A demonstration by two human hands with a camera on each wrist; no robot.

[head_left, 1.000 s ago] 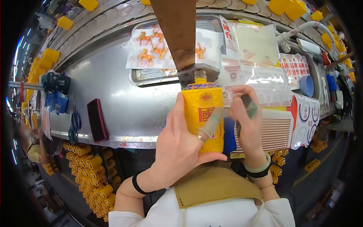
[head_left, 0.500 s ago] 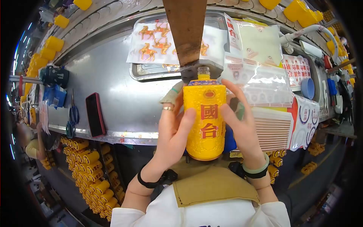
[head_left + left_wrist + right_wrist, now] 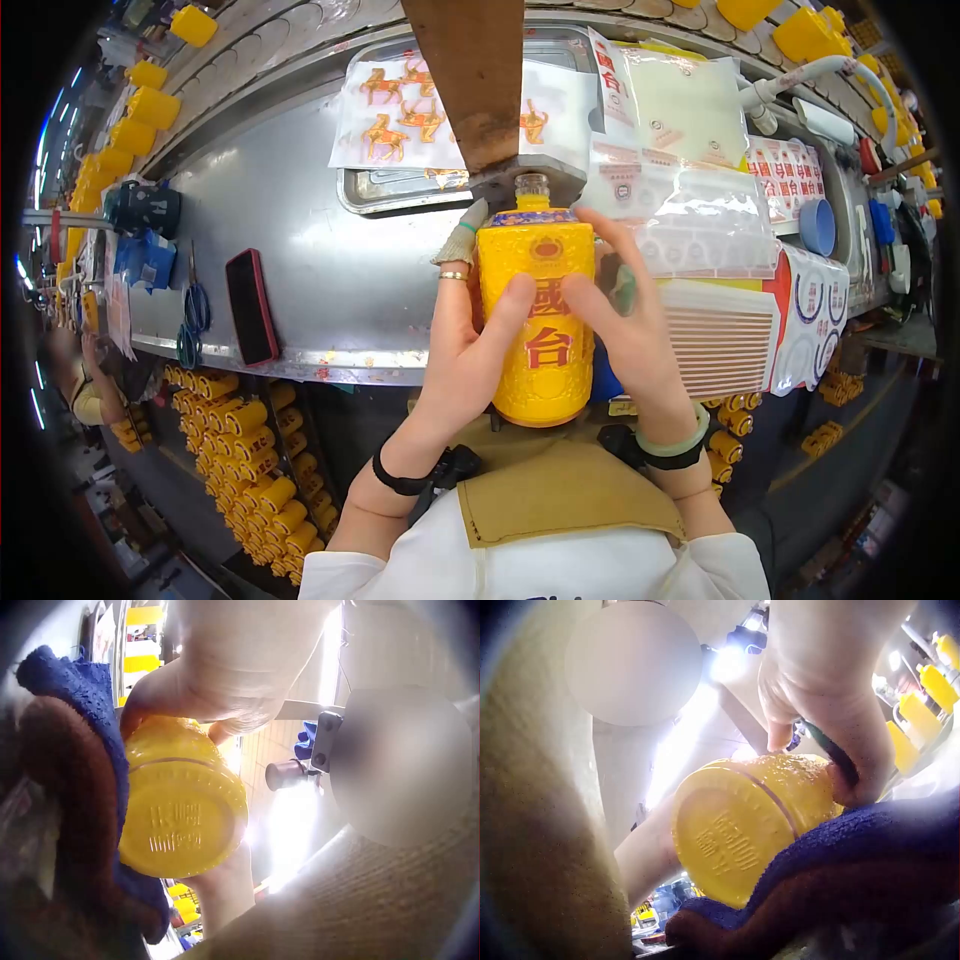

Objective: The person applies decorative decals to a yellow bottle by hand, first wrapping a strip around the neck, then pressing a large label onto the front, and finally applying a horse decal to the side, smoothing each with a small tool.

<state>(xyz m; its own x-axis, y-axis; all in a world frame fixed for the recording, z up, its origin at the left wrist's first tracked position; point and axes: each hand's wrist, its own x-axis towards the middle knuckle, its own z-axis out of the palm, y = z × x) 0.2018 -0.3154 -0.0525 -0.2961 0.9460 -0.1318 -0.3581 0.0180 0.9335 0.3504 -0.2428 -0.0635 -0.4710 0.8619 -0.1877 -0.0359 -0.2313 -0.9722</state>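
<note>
A yellow bottle [image 3: 552,388] with large red characters and a clear glass neck lies with its front facing up, its neck toward a brown metal post [image 3: 470,80]. My left hand [image 3: 462,335] holds its left side, thumb on the front and fingers along the edge. One left finger wears a pale finger cot [image 3: 458,244]. From the other side my right hand [image 3: 632,332] holds it, thumb on the red characters. In the left wrist view the bottle's embossed base [image 3: 180,817] shows beside a blue cloth [image 3: 79,697]. The right wrist view shows the cloth [image 3: 847,836] below the bottle.
A sheet of horse decals [image 3: 385,110] lies on a metal tray [image 3: 400,200] behind the bottle. Plastic-wrapped label sheets [image 3: 690,215] and a blue cup [image 3: 816,228] are at right. A phone [image 3: 251,308] and scissors [image 3: 194,300] lie left. Yellow bottles [image 3: 245,450] are stacked below the bench.
My left hand has moved off the bottle's front to its left side. My right hand has come in from the right onto the bottle. Both thumbs have since slid inward over the characters.
</note>
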